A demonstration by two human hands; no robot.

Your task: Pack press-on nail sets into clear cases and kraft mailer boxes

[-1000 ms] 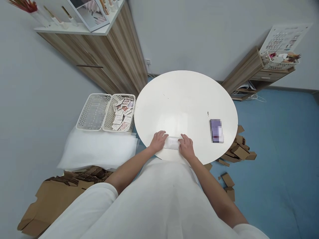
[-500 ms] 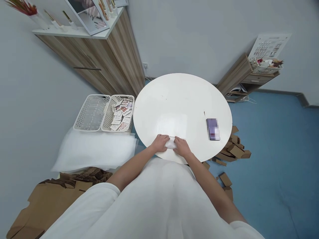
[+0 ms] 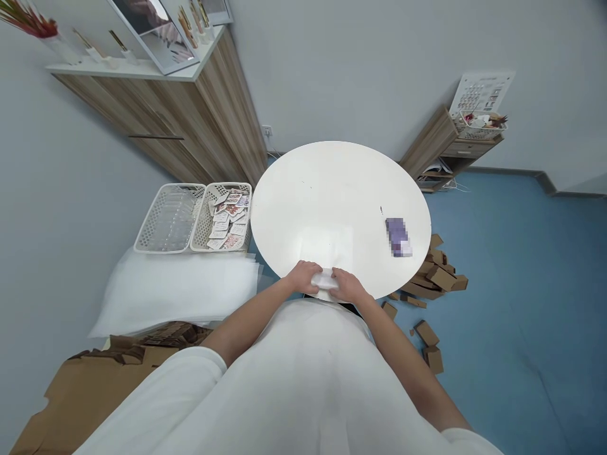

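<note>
Two-handed, held a small white pack (image 3: 325, 279) at the near edge of the round white table (image 3: 341, 183), just below the middle of the frame. Curled the left hand (image 3: 305, 277) over the pack's left end and the right hand (image 3: 349, 285) over its right end. Bent the fingers down and closed them on it, so only a thin strip of white showed between the hands. Looked soft and very light, like a bit of thin foam or a little bag folded up; could not tell which. Probably squashed with ease and bent under the fingers, so called for a gentle squeeze, not a hard one. Seemed smooth too, so might have slid on the shiny table top. Best taken by the two short ends, thumbs low and fingers on top, much as held here. Left a blurred purple thing (image 3: 398, 236) flat on the table toward the right of the frame, well apart from both hands. Saw two white baskets (image 3: 168, 218) side by side left of the table, the nearer one full of little picture cards (image 3: 227, 218). Saw thin white sheets (image 3: 180, 291) piled below them and small brown boxes (image 3: 441, 278) on the blue floor (image 3: 521, 284) at the right.
</note>
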